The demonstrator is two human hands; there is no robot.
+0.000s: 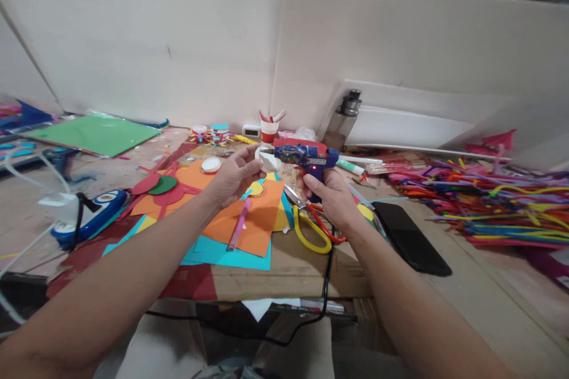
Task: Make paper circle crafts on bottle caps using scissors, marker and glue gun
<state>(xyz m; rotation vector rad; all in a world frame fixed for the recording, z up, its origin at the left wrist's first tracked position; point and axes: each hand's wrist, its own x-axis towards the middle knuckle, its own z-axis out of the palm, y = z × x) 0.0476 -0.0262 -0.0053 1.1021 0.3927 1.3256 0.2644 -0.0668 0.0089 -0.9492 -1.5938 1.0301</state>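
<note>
My right hand (326, 189) is closed round the handle of a blue hot glue gun (306, 156), whose small red light glows. Its nozzle points left and meets a small white paper piece (269, 161), round in outline. My left hand (235, 174) pinches that piece by its left edge. Beneath the hands lie orange paper sheets (262, 231), a yellow disc (255, 189) and a pink marker (240, 224). Scissors (313, 237) with yellow and red handles rest just below my right hand. Whether glue is on the paper piece I cannot make out.
A black phone (411, 237) and many coloured pipe cleaners (511, 207) lie on the right. The glue gun's black cord (328, 278) hangs over the front edge. At the back stand a bottle (342, 124) and a cup of pens (269, 130). A blue device (91, 219) sits left.
</note>
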